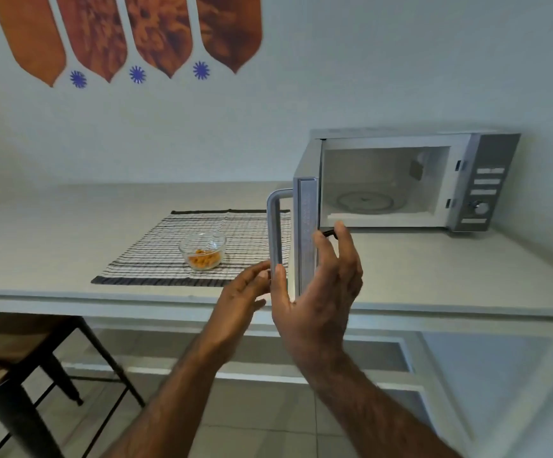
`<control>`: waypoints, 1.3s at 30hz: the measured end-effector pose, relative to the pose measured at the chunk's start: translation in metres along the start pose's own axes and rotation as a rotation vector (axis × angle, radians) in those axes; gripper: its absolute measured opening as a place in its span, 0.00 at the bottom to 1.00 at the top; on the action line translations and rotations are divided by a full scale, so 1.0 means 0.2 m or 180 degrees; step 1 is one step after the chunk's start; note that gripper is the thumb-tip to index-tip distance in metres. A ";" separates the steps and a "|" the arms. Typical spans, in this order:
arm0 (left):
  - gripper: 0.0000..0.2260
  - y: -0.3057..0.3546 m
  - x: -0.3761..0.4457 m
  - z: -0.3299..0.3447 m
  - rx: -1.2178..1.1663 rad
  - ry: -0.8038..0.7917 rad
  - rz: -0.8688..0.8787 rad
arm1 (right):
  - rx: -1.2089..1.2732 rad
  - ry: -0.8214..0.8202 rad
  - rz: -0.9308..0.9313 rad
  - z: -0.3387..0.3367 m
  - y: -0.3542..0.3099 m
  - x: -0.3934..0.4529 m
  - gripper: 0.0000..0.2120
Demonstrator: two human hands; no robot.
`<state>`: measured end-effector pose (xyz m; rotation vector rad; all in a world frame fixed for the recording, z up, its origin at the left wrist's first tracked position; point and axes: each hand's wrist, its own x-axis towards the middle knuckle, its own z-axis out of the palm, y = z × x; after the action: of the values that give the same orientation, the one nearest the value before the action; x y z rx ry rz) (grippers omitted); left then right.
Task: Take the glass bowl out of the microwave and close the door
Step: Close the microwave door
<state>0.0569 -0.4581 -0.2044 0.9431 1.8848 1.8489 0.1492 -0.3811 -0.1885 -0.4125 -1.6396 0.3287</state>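
I see the glass bowl standing on a striped mat on the white counter, well apart from the microwave on the right. There is some orange food at the bottom of the bowl. The microwave door is swung out toward me, almost edge-on, and the inside shows only the round glass plate. My left hand is at the lower end of the door handle, with the fingers loosely curled and touching it; the grip is narrow but not closed around the handle. My right hand is open wide, the thumb beside the handle and the fingers spread behind the inner edge of the door, so it holds nothing firmly. Under the counter at the left stands a stool with dark legs. On the wall above hang brown pointed decorations.
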 end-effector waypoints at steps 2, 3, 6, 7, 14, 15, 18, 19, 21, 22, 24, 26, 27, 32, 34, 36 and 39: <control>0.14 -0.02 -0.01 0.04 0.0066 -0.0042 -0.0026 | 0.0125 -0.0235 0.0253 -0.03 0.04 -0.04 0.34; 0.17 -0.02 0.00 0.06 0.0129 -0.0069 -0.0004 | 0.0174 -0.0299 0.0352 -0.04 0.07 -0.04 0.34; 0.20 -0.02 -0.01 0.12 0.0166 -0.0125 0.0045 | 0.0160 -0.0299 0.0420 -0.09 0.13 -0.04 0.30; 0.20 -0.02 -0.01 0.15 0.0188 -0.0125 0.0055 | 0.0121 -0.0260 0.0352 -0.11 0.15 -0.04 0.29; 0.16 -0.01 0.06 0.47 0.0242 -0.0434 0.0202 | -0.0290 -0.0526 0.0033 -0.21 0.31 -0.01 0.21; 0.16 -0.01 0.06 0.52 0.0201 -0.0524 0.0212 | -0.0386 -0.0585 0.0203 -0.22 0.33 0.01 0.24; 0.15 0.00 0.11 0.69 0.0172 -0.0685 0.0212 | -0.0545 -0.0545 0.0584 -0.26 0.45 0.09 0.26; 0.14 0.00 0.14 0.76 0.0165 -0.0760 0.0193 | -0.0532 -0.0491 0.0724 -0.28 0.51 0.12 0.26; 0.11 0.00 0.20 0.90 0.0114 -0.0848 0.0146 | -0.0490 -0.0288 0.1039 -0.31 0.65 0.19 0.24; 0.11 0.00 0.24 0.97 0.0078 -0.0846 0.0126 | -0.0477 -0.0175 0.1182 -0.33 0.72 0.22 0.24; 0.10 0.00 0.30 1.11 0.0047 -0.0810 0.0119 | -0.0484 -0.0059 0.1373 -0.36 0.87 0.29 0.25; 0.11 0.00 0.37 1.24 0.0067 -0.0772 0.0141 | -0.0565 -0.0153 0.1440 -0.38 1.02 0.38 0.24; 0.12 0.00 0.41 1.30 0.0068 -0.0773 0.0156 | -0.0569 -0.0216 0.1463 -0.39 1.10 0.43 0.23; 0.16 0.01 0.62 1.54 0.0113 -0.0856 0.0173 | -0.0250 -0.0490 0.1690 -0.37 1.43 0.65 0.17; 0.17 0.00 0.71 1.64 0.0163 -0.0888 0.0189 | -0.0132 -0.0563 0.1809 -0.35 1.55 0.73 0.19; 0.18 -0.01 0.80 1.70 0.0196 -0.0894 0.0183 | -0.0061 -0.0584 0.1939 -0.32 1.65 0.79 0.20; 0.19 -0.03 0.93 1.82 0.0247 -0.0856 0.0203 | -0.0005 -0.0701 0.2090 -0.27 1.81 0.89 0.22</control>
<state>0.1594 -0.0622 -0.2065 1.2236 1.7905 1.5988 0.2135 0.0203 -0.1852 -0.9437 -1.6804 0.8869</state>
